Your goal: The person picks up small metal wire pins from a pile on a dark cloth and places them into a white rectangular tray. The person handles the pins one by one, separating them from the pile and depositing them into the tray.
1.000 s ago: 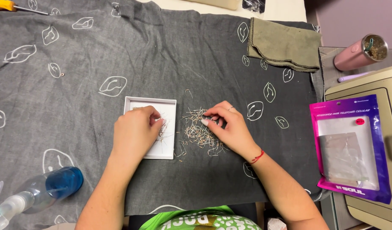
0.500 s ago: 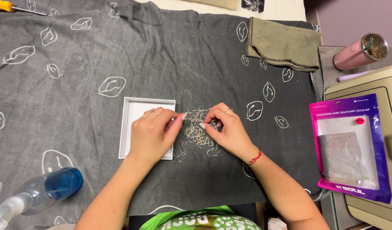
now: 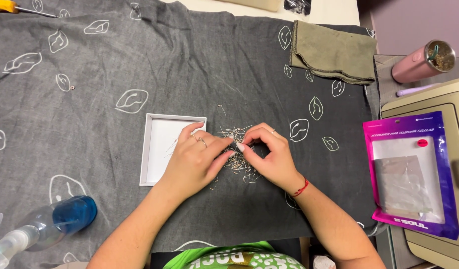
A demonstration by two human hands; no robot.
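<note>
Both grips pinch together at the fingertips over the heap of small metal hooks (image 3: 238,154) on the grey cloth (image 3: 139,60): left hand (image 3: 192,162), right hand (image 3: 269,157). Left of them lies a white square tray (image 3: 152,154); far right, a flat magenta-and-purple packet (image 3: 411,174).

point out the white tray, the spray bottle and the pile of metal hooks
white tray (image 3: 158,149), head view, bare floor of the tray
spray bottle (image 3: 65,219), head view, blue-filled body
pile of metal hooks (image 3: 234,133), head view, top edge of pile
</note>
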